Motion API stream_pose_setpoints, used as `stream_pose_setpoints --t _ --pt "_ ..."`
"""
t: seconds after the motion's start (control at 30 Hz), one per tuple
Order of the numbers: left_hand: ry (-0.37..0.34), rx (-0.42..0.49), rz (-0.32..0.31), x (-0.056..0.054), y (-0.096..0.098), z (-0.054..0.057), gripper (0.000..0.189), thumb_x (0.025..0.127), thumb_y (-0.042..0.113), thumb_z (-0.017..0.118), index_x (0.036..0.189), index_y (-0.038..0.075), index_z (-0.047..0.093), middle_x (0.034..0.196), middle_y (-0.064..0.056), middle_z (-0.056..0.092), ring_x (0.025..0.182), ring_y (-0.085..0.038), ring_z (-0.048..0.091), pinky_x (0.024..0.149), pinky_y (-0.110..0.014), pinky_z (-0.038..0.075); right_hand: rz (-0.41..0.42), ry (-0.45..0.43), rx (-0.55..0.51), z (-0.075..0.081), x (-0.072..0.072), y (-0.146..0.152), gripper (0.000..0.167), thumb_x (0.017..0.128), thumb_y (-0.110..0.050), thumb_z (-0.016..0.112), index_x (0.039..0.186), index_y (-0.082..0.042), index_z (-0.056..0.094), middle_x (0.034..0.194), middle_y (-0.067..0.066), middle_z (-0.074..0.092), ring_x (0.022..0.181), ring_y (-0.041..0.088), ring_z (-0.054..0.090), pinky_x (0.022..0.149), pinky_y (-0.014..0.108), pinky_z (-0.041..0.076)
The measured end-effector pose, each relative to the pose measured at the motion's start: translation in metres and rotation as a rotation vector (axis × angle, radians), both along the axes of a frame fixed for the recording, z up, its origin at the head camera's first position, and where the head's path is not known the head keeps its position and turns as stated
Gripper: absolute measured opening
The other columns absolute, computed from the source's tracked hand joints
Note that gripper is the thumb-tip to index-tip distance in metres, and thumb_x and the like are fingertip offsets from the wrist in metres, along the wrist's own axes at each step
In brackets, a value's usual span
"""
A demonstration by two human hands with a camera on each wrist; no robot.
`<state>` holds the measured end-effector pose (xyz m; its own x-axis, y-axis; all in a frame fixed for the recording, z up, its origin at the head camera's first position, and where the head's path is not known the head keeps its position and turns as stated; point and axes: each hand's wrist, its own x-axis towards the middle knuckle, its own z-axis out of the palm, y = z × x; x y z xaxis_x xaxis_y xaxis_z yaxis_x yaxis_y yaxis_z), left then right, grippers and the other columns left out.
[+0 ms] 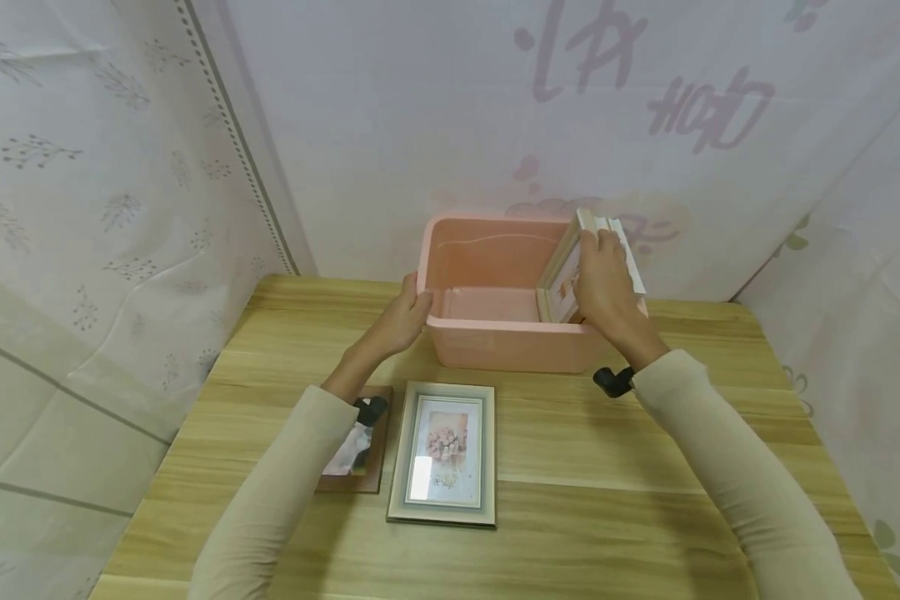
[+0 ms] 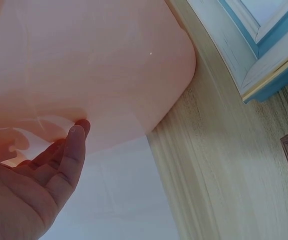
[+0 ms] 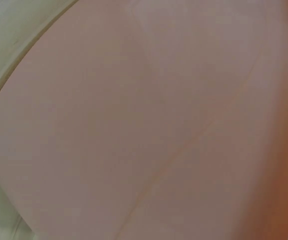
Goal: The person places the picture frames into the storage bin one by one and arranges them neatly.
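A pink plastic bin (image 1: 513,346) stands toward the back of the wooden table. My left hand (image 1: 402,317) grips its left rim, with fingers (image 2: 73,150) against the outer wall. Several light-edged picture frames (image 1: 560,283) lean together inside the bin at its right end. My right hand (image 1: 607,279) holds them near the top, its fingers over the front frame. The right wrist view is filled by the bin's outer wall (image 3: 134,115), and the right hand is out of sight there.
A pale picture frame (image 1: 487,454) with a flower print lies face up in front of the bin. To its left is a brown picture frame (image 1: 375,471), partly hidden by the left sleeve. A patterned fabric wall (image 1: 390,125) rises behind the wooden table (image 1: 570,533).
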<state>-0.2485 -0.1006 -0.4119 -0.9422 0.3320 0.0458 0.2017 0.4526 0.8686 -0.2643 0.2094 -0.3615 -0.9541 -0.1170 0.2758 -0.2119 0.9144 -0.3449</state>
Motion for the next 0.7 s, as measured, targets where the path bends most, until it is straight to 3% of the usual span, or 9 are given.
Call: stream_pose_setpoints --t 0.2,0.33,0.43,0.57,0.7 --pt "0.003 0.010 -0.009 -0.0007 0.0001 -0.0009 0.057 0.105 0.028 0.026 0.150 -0.004 0.015 0.136 -0.030 0.044 0.124 -0.037 0.048 0.106 -0.054 0.040 0.019 -0.010 0.079 0.0017 0.0007 -0.0015 0.051 0.080 0.012 0.065 0.126 0.015 0.043 0.120 0.034 0.042 0.118 0.052 0.039 0.103 0.061 0.033" --pt "-0.006 0.006 -0.001 0.0001 -0.0004 -0.0012 0.056 0.105 0.028 0.026 0.150 -0.004 0.015 0.126 -0.029 0.048 0.107 -0.039 0.055 0.090 -0.052 0.049 0.001 -0.048 0.179 0.0000 0.0006 -0.0029 0.058 0.085 0.004 0.065 0.135 0.015 0.039 0.137 0.039 0.037 0.131 0.056 0.033 0.112 0.062 0.025" --pt "-0.004 -0.002 0.001 0.0003 -0.0012 -0.0015 0.056 0.105 0.029 0.026 0.150 -0.003 0.016 0.124 -0.028 0.049 0.104 -0.037 0.054 0.088 -0.049 0.049 -0.020 -0.090 0.256 -0.0023 0.0010 -0.0039 0.064 0.090 -0.003 0.062 0.145 0.012 0.032 0.151 0.039 0.023 0.141 0.057 0.019 0.116 0.065 0.015" --pt "-0.002 -0.008 -0.002 0.0014 -0.0012 -0.0003 0.055 0.105 0.031 0.025 0.149 -0.001 0.017 0.123 -0.025 0.050 0.105 -0.034 0.054 0.090 -0.048 0.047 -0.048 -0.109 0.290 -0.0054 0.0004 -0.0040 0.062 0.094 -0.005 0.055 0.149 0.008 0.029 0.155 0.036 0.020 0.143 0.056 0.016 0.115 0.067 0.013" --pt "-0.007 -0.009 0.001 0.0021 -0.0013 0.0008 0.055 0.105 0.030 0.026 0.150 -0.001 0.017 0.121 -0.025 0.050 0.102 -0.033 0.054 0.088 -0.049 0.048 -0.057 -0.107 0.305 -0.0064 -0.0002 -0.0043 0.070 0.090 -0.009 0.062 0.150 0.006 0.029 0.155 0.035 0.020 0.143 0.055 0.017 0.114 0.068 0.013"
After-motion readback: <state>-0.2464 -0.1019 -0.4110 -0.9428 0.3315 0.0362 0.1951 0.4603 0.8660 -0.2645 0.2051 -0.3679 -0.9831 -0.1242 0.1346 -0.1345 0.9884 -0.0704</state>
